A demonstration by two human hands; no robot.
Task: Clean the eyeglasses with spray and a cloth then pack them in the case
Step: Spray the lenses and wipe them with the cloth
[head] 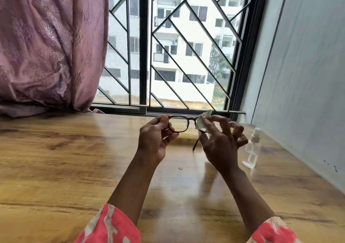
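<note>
Wooden table (65,149), glossy brown grain, set against a window (168,46) with black diagonal grille bars; white apartment blocks visible beyond the glass. Pink patterned curtain (46,46) hanging at the left, its hem bunched on the tabletop. Pale grey wall (308,74) along the right side. Item: eyeglasses (179,124), dark thin frame, held in the air above the far part of the table, just in front of the window sill, lenses facing the person; one temple arm hangs down below the frame. Left hand (155,140): fingers and thumb curled round the left end of the frame, gripping it. Right hand (221,142): thumb and forefinger pinching a small pale cloth (202,122) against the right lens, which the cloth largely covers; remaining fingers loosely curled behind. Item: spray bottle (251,149), small, clear plastic with a whitish nozzle, standing upright on the table just right of the right hand, apart from it, a little liquid at the bottom. Sleeves (112,226), coral with pale grey print, at both forearms near the lower edge. Two tiny specks (180,168) of debris lie on the table between the arms and near the lower edge.
</note>
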